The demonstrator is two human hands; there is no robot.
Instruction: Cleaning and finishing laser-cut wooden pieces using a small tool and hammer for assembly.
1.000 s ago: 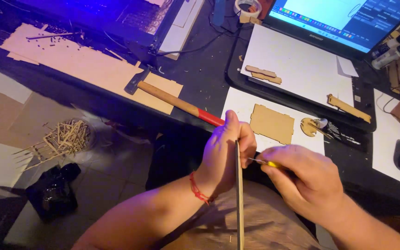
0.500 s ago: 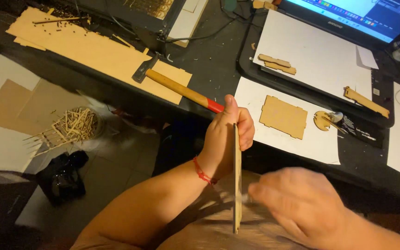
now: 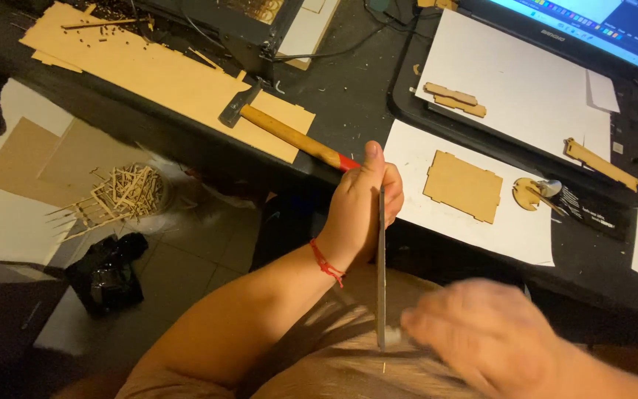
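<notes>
Two hands are at work below the near edge of the dark desk (image 3: 348, 81), over the person's lap. The left hand (image 3: 359, 210) stands with the forearm coming up from the lower left, wrist bearing a red string bracelet (image 3: 326, 262), thumb pointing up toward the desk edge. Its fingers are curled and pressed against a thin wooden panel (image 3: 381, 281), held edge-on so it shows as a narrow upright strip running from the thumb down toward the lap. The right hand (image 3: 481, 336) is low at the panel's bottom end, just beside it and blurred; whether its fingers pinch anything cannot be told.

On the desk, a hammer (image 3: 282, 133) with a wooden handle lies across a sheet of cardboard (image 3: 149, 66) at the near edge, its red grip end close to the left thumb. A small cut wooden rectangle (image 3: 463, 185) rests on white paper (image 3: 422, 151) to the right of that hand.
</notes>
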